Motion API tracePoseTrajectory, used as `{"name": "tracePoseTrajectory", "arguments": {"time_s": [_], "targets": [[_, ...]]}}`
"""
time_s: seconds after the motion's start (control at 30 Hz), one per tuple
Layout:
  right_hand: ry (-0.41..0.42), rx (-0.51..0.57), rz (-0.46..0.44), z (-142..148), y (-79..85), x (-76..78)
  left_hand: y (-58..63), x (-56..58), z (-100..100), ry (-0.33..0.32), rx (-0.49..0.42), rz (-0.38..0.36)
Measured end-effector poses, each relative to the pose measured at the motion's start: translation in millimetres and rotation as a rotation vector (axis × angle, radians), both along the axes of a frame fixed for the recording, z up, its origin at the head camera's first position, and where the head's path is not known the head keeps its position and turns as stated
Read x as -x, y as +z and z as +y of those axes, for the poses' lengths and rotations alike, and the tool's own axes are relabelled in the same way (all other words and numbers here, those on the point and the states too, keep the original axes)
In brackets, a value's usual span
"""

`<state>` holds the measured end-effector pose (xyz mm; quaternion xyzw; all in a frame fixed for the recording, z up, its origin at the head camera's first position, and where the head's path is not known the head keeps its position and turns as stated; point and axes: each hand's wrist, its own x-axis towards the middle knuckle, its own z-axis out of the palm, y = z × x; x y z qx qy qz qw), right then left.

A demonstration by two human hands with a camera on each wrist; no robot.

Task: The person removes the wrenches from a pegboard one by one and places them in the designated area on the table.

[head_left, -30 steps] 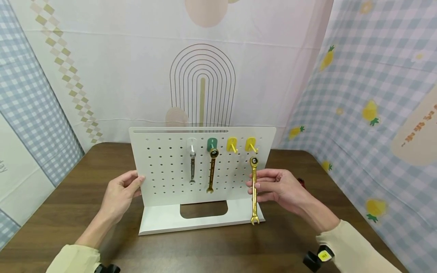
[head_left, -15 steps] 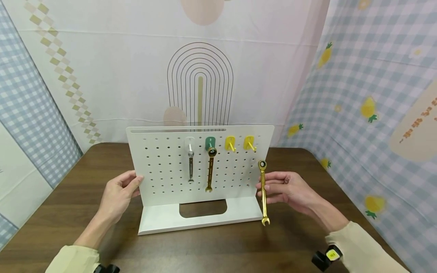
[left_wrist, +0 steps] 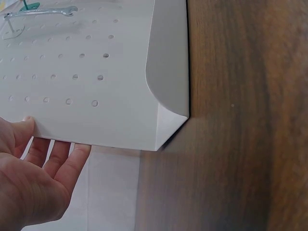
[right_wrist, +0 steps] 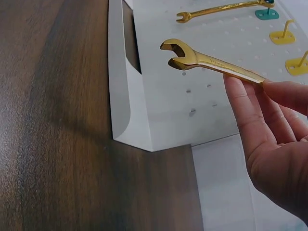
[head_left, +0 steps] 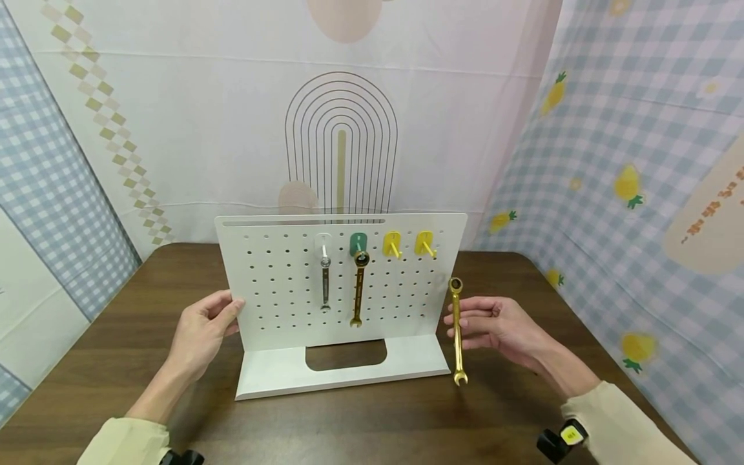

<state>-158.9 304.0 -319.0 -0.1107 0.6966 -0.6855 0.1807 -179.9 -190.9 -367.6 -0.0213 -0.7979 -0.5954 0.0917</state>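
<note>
A white pegboard [head_left: 273, 278] stands upright on its flat base. My left hand [head_left: 200, 329] pinches its left edge, thumb in front and fingers behind, as the left wrist view also shows. To the right of the board, my right hand [head_left: 502, 329] holds a gold combination wrench [head_left: 458, 336] between thumb and fingers, ring end up and open end down. On the board, a small silver wrench [head_left: 325, 284] hangs from a clear hook [head_left: 323, 245], and another gold wrench [head_left: 358, 290] hangs from a green hook [head_left: 358, 243]. Two yellow hooks [head_left: 392, 244] to their right carry nothing.
The board's base [head_left: 273, 374] has a wide cutout and rests on a dark wooden table [head_left: 372, 426]. A patterned cloth [head_left: 232, 129] hangs behind the table, and checked cloth [head_left: 604, 194] hangs at the right.
My right hand has moved right with the gold wrench, from in front of the board's right part to just beyond its right edge. My left hand keeps its grip on the board.
</note>
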Motion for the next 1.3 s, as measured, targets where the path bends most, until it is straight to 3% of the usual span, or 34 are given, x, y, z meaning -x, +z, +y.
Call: {"name": "tracePoseTrajectory", "arguments": {"time_s": [1.3], "targets": [[-0.095,-0.045,-0.098,58.7,-23.6,8.1,-0.5,0.7,0.3,-0.005,-0.002,0.000]]}}
